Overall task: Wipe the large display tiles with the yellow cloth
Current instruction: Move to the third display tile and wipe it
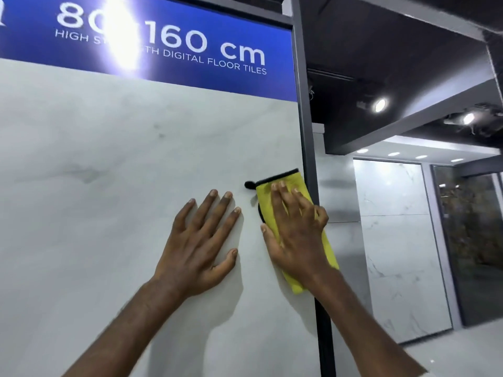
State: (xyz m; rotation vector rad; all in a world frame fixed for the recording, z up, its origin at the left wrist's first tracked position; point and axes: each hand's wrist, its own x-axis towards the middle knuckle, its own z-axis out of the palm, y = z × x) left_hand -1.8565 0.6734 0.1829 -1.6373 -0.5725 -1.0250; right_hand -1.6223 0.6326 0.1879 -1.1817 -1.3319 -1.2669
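Looks mid-wipe, far from finished: faint grey marks, whether dirt or veining unclear, across the large display tile (122, 186), upper left. Yellow cloth (264, 200) flat against the tile's right edge, beside the dark frame post (304, 118), pressed under the right hand (296, 235), fingers spread. Left hand (201, 240) bare, splayed flat on the tile, just beside the cloth.

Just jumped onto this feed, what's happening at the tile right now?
A person is wiping a large pale display tile that stands upright under a blue sign. The right hand presses a yellow cloth flat against the tile's right edge, next to the dark frame post. The left hand rests open on the tile beside it and holds nothing. A few faint grey smudges show further left and higher up.
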